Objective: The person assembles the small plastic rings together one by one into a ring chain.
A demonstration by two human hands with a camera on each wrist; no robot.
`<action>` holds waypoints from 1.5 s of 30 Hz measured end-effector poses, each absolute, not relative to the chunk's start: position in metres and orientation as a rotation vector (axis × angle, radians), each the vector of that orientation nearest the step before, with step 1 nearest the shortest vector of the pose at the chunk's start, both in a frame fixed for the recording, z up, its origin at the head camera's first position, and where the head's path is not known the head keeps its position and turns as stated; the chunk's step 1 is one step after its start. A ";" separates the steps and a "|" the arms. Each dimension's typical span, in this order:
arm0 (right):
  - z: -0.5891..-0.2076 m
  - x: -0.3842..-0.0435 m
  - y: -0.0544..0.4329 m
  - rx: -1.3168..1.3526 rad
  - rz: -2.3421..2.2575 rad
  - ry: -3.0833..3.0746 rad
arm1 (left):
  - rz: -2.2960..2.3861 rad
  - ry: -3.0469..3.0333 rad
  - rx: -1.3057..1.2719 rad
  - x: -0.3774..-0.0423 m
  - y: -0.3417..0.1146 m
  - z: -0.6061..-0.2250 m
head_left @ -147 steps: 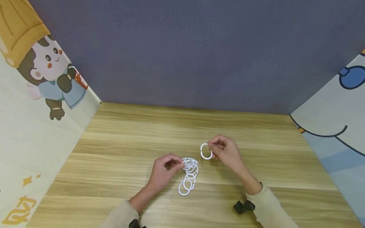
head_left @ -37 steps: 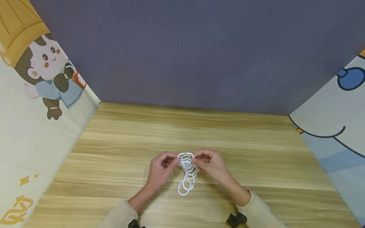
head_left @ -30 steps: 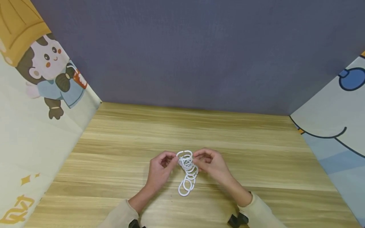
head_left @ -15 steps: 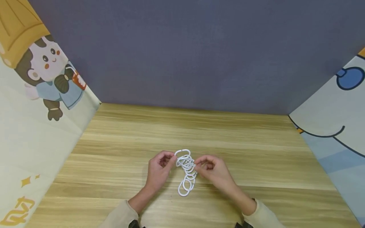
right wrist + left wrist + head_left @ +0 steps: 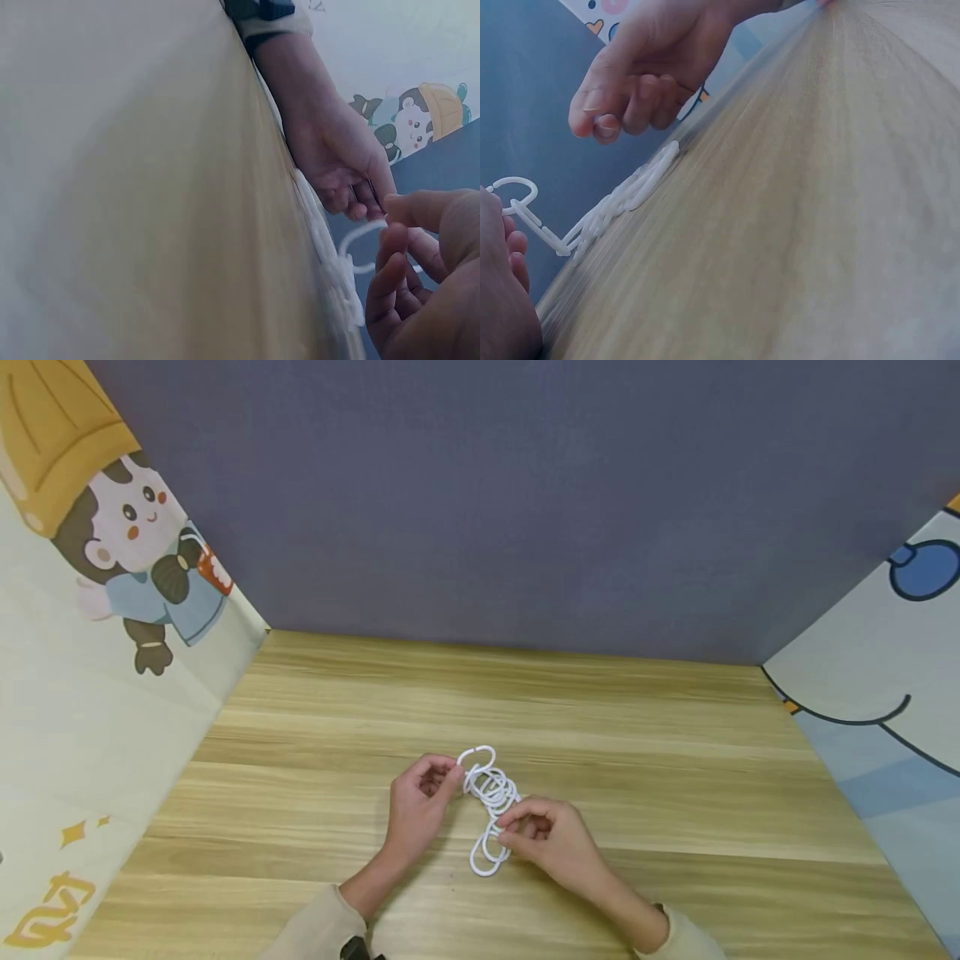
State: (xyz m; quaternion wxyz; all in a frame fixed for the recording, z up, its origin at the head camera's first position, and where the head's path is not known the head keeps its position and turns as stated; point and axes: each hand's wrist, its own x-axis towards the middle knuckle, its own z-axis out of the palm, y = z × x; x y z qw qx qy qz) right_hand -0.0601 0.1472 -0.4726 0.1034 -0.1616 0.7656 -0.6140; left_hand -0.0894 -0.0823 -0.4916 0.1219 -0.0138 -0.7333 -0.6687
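White plastic C-shaped rings, linked into a chain, lie bunched on the wooden table. My left hand pinches the end ring between thumb and index finger, tilting it up from the bunch. Over the near part of the chain hovers my right hand, fingers bent and nothing held in them; it covers some links in the head view. In the left wrist view the right hand is above the chain, apart from it. The right wrist view shows the raised ring by the left hand.
The wooden table runs back to a dark blue-grey panel. White panels with cartoon prints stand at left and right. A black wrist device sits at the left cuff.
My right hand came in from the right with a loose ring, met the left at the chain's top, then let go and moved toward the near links. The left hand now tilts the end ring up.
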 end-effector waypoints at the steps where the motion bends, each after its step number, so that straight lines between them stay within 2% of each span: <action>1: -0.474 -0.058 0.146 -0.485 -1.813 2.258 | -1.953 -2.137 -0.035 -0.089 -0.082 -0.491; 26: -0.488 -0.038 0.130 -0.684 -1.413 2.629 | -1.953 -2.123 -0.016 -0.089 -0.083 -0.491; 38: -0.490 -0.041 0.137 -0.768 -1.604 2.600 | -1.968 -2.089 -0.046 -0.088 -0.084 -0.492; 45: -0.484 -0.045 0.148 -0.630 -1.760 2.617 | -1.985 -2.068 -0.047 -0.090 -0.084 -0.492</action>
